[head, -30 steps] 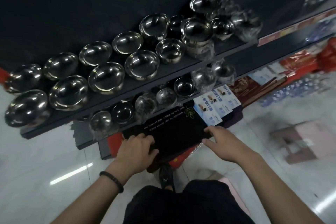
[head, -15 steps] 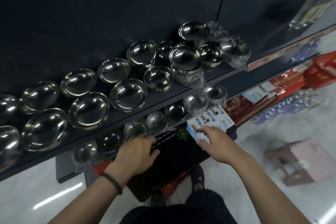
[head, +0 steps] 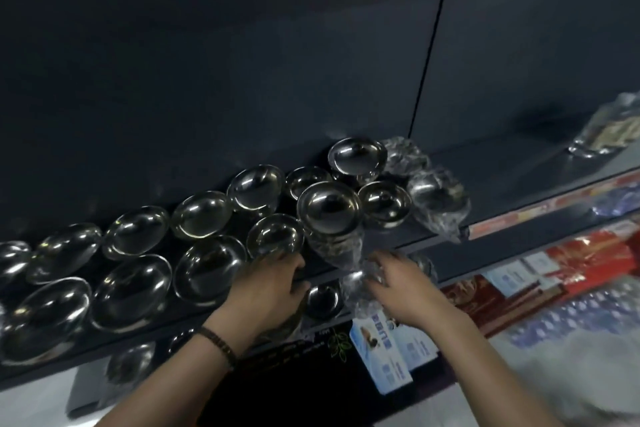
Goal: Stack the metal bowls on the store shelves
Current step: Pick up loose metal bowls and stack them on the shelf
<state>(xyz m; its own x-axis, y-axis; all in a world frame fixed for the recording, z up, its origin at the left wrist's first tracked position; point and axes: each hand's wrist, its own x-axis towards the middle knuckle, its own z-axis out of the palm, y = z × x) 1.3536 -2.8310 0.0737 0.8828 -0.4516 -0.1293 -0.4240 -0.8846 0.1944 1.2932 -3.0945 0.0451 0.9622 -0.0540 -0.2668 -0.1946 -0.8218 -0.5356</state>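
Many shiny metal bowls stand in two rows on the dark upper shelf (head: 502,184), larger ones such as a wide bowl (head: 207,269) to the left. A plastic-wrapped stack of bowls (head: 329,215) stands at the shelf's front, a small single bowl (head: 275,236) just left of it. My left hand (head: 273,282) is at the shelf edge under that small bowl, its fingers loosely bent and holding nothing I can make out. My right hand (head: 398,282), with fingers spread, touches crinkled plastic wrap (head: 356,288) hanging below the stack. More bowls, one of them a small bowl (head: 322,300), sit on the shelf beneath.
A black box (head: 294,385) and blue-white cartons (head: 388,354) lie below my arms. Red packets (head: 588,263) fill the lower shelves at right. A wrapped package (head: 609,128) sits far right on the upper shelf. The dark back panel rises behind the bowls.
Both hands left the black box and rose to the upper shelf's front edge. The view tilted upward, so the bowls now sit lower in the picture.
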